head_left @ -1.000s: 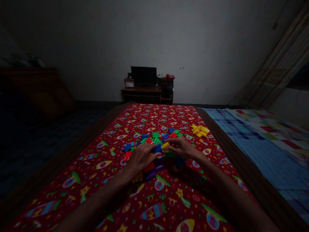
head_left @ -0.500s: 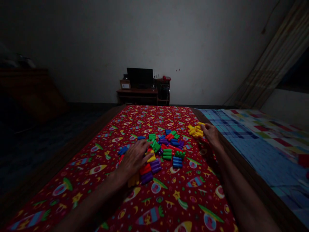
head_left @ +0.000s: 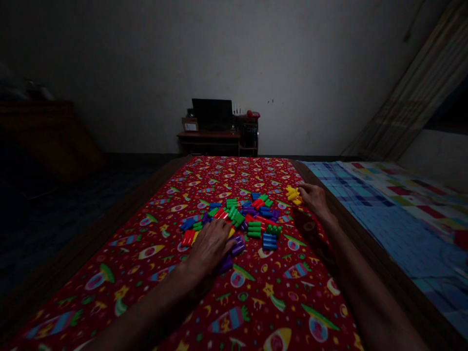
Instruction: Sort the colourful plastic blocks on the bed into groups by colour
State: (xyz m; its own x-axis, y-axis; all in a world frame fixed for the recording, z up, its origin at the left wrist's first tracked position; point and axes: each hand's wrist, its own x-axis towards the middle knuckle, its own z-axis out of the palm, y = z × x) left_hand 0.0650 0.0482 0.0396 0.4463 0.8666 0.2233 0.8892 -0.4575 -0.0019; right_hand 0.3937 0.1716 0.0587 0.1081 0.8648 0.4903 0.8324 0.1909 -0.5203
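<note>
On a red patterned sheet (head_left: 263, 292) lies a loose spread of chunky plastic building blocks in red, green, blue, purple and yellow. My left hand (head_left: 212, 241) rests over the near-left part of this spread, thumb apart from the fingers. Between thumb and fingers a yellow block (head_left: 231, 233) partly shows, and a purple block (head_left: 237, 245) lies by the thumb. Off to the right, my right hand (head_left: 314, 199) is closed at a small group of yellow blocks (head_left: 293, 193), its fingertips pinching one at the group's right edge; the hand partly hides it.
Green blocks (head_left: 254, 229) and a blue block (head_left: 269, 241) lie between my hands. A blue checked cloth (head_left: 351, 214) spreads to the right of the brown bed edge. Beyond the far end stands a desk (head_left: 210, 135) with a monitor (head_left: 212, 113).
My right hand has brought a yellow block lower and left, against the yellow group. My left hand has shifted slightly, uncovering red and green blocks behind it and covering nearer ones.
</note>
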